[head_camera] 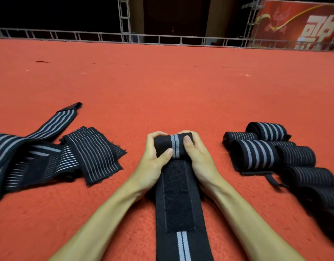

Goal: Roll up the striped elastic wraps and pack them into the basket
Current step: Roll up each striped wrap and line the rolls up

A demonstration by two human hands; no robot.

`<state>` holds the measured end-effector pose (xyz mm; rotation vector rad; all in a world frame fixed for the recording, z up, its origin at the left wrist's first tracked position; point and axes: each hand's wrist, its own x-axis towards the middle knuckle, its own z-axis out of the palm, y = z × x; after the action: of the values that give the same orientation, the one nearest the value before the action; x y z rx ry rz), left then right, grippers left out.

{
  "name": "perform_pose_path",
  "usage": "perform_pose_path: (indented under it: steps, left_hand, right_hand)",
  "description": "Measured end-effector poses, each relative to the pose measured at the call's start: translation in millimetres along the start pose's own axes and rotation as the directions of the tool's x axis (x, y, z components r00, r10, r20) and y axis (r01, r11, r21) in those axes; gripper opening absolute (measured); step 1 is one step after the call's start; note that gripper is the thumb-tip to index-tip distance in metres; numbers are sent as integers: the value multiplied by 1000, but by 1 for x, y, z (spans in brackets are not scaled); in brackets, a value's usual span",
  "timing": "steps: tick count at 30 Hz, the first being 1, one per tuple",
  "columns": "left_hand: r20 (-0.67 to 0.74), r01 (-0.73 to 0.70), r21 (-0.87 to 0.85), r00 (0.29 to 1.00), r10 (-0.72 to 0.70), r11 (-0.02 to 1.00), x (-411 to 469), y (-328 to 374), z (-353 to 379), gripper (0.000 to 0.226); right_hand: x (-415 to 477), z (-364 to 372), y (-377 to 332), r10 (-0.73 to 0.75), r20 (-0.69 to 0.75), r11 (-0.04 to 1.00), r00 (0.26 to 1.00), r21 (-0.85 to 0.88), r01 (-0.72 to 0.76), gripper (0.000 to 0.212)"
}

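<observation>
Nearest, a striped wrap [179,200] lies flat on the red carpet [162,81] between the forearms, its dark fuzzy patch facing up; its far end is wound into a tight roll [174,146], which the left hand [153,159] and right hand [199,159] grip from either side, fingers [157,133] curled over the top and thumbs pressed on the near face. Left of the hands lies a heap of loose wraps [49,153]; to the right, finished rolls [260,149] cluster together, touching; beyond, a metal railing [162,39] and a red banner [303,27] edge the carpet.

Red-orange carpet floor [162,81], metal truss railing [87,35] behind, red banner [297,25] at right, dark backdrop
</observation>
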<state>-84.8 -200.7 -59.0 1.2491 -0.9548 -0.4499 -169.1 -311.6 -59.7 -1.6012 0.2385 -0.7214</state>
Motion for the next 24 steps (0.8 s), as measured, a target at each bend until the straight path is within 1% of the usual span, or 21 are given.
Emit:
perform_pose_path:
  steps: [3, 4, 5, 7, 8, 9, 10, 11, 13, 14, 15, 18, 21, 23, 24]
  left_hand:
    - [-10, -80, 36, 997, 81, 996, 1, 2, -8, 34]
    - [-6, -97, 49, 995, 98, 994, 2, 2, -9, 35]
    - [2, -109, 70, 994, 109, 992, 2, 2, -9, 35]
    - [18, -115, 93, 993, 114, 989, 1, 3, -6, 38]
    - [12, -113, 98, 994, 112, 989, 0, 2, -5, 40]
    - [-4, -107, 116, 994, 109, 987, 0, 1, -5, 42]
    - [-21, -91, 126, 995, 95, 988, 1, 0, -6, 44]
    - [-31, -62, 99, 997, 65, 993, 0, 0, -6, 45]
    - [-4, 6, -45, 1000, -7, 999, -2, 3, -5, 45]
    - [22, 38, -104, 999, -36, 994, -3, 4, -3, 45]
    - [39, 71, -122, 997, -67, 990, -4, 4, -1, 49]
    - [24, 165, -154, 986, -163, 974, -3, 1, 1, 73]
    - [-21, 208, -178, 976, -215, 962, -1, -2, 1, 82]
    - [-37, 219, -196, 972, -231, 956, -2, -4, 1, 90]
    - [-58, 220, -200, 970, -236, 955, -2, -3, 1, 86]
  right_hand:
    - [1, 0, -2, 28, 13, 993, 1000, 112, -30, 30]
    - [0, 2, -3, 46, 6, 991, 999, 125, -46, 35]
    - [0, 3, -5, 67, -6, 991, 998, 120, -66, 43]
    - [-1, 5, -6, 113, -32, 993, 993, 39, -111, 61]
    - [-1, 5, -7, 137, -34, 990, 990, -13, -138, 64]
    - [-1, 5, -7, 167, -27, 985, 986, -48, -168, 59]
    - [-2, 4, -7, 198, -13, 978, 980, -66, -198, 50]
    - [-2, 4, -8, 217, -9, 974, 976, -70, -217, 39]
    - [-1, 2, -7, 191, -39, 981, 981, -26, -192, 25]
    - [-1, 0, -6, 171, -60, 985, 983, 9, -171, 22]
    - [-1, 0, -7, 159, -70, 987, 985, 42, -156, 21]
    - [-2, -1, -6, 127, -63, 988, 990, 102, -120, 24]
    - [-1, -1, -4, 108, -53, 978, 993, 187, -96, 40]
    - [-1, -3, -1, 64, -52, 984, 997, 169, -55, 46]
    - [-2, -5, -1, 39, -52, 989, 998, 143, -31, 46]
